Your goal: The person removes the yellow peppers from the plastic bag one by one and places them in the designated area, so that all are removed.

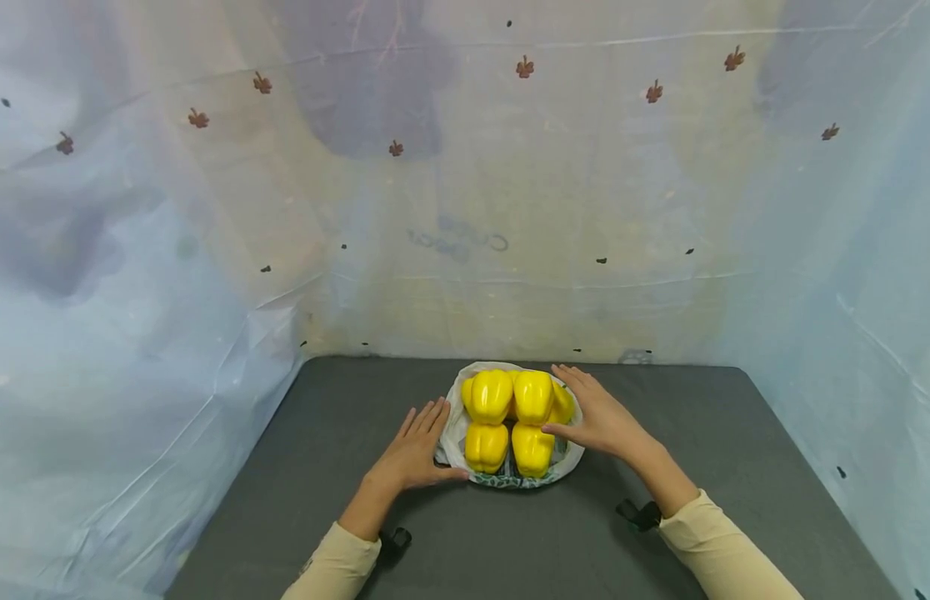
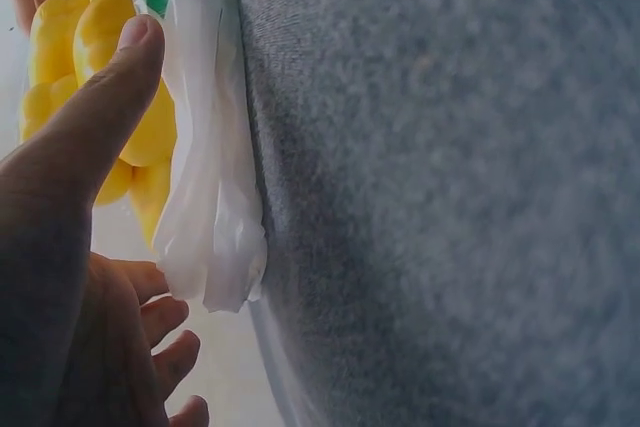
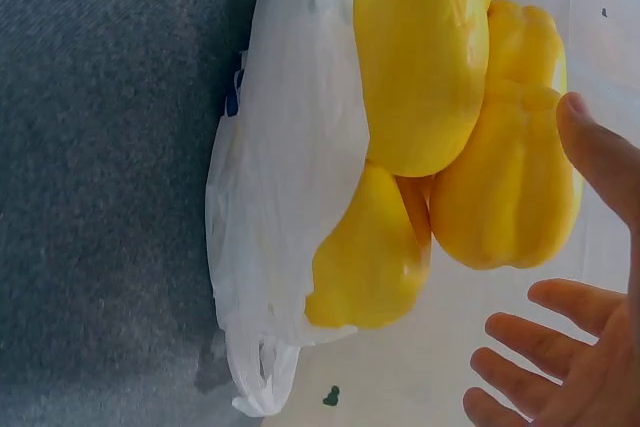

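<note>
Several glossy yellow bell peppers [image 1: 491, 396] are piled in a white plastic bag [image 1: 453, 442] whose mouth is spread low around them; green leaf print shows on its near side. My left hand [image 1: 416, 454] is at the bag's left edge with fingers extended, its thumb near the front rim. In the left wrist view, bunched white plastic [image 2: 215, 217] lies beside those fingers. At the right of the pile is my right hand [image 1: 606, 421], fingers spread and thumb beside a pepper. The right wrist view has that thumb [image 3: 600, 152] right by an upper pepper [image 3: 510, 187], with the fingers uncurled.
A dark grey tabletop [image 1: 502, 546] lies beneath the bag, which sits toward its far edge. Pale plastic sheeting [image 1: 465, 208] with small brown leaf shapes hangs behind and along both sides. A black strap [image 1: 639, 515] is at my right wrist.
</note>
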A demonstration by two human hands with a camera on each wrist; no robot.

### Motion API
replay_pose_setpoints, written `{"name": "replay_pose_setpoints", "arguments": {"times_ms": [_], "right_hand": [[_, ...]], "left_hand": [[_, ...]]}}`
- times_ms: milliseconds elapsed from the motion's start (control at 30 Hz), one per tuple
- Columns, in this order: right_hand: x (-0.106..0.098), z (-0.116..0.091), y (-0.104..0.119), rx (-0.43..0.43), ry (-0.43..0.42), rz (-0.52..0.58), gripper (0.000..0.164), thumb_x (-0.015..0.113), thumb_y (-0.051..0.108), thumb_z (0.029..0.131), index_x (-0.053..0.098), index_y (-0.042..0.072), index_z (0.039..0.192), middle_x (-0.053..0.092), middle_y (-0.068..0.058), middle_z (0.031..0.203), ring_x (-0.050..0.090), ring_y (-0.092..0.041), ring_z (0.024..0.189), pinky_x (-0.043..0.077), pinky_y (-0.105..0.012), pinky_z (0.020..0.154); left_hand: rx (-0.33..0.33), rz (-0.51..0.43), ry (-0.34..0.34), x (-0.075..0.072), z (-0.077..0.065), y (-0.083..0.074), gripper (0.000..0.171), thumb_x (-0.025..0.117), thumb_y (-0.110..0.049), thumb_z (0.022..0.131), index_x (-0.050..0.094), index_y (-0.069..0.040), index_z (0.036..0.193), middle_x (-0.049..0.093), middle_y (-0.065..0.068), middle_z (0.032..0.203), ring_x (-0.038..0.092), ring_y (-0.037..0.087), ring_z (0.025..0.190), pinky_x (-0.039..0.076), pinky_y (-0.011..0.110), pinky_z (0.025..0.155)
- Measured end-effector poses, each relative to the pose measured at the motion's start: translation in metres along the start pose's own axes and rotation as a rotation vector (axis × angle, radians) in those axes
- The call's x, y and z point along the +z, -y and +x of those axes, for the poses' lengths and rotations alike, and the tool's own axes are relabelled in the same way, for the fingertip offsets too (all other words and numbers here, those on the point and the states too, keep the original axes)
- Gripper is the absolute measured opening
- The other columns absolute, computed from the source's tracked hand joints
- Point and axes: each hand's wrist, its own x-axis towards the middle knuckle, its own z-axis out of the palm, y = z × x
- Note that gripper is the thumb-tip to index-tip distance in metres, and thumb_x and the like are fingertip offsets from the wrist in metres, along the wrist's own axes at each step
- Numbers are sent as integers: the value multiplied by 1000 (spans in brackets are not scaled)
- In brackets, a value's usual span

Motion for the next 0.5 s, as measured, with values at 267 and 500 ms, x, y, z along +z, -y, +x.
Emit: {"name": "replay_pose_setpoints", "arguments": {"times_ms": [267, 500], "right_hand": [[9, 9, 1, -7, -13, 46, 99, 85, 49, 92, 37, 6, 167, 41, -23, 167, 39, -50, 152, 42, -72, 115], [12, 13, 3, 0, -40, 66, 95, 84, 51, 93, 40, 10, 166, 47, -21, 163, 42, -49, 149, 45, -71, 112]], "left_hand": [[-12, -2, 10, 5, 2, 0, 129, 73, -79, 86, 13, -6, 173, 13, 13, 180, 14, 33, 166, 9, 57, 134], [-2, -5, -1, 4, 3, -2, 130, 76, -77, 85, 15, -3, 172, 13, 16, 179, 16, 35, 165, 11, 58, 134]]}}
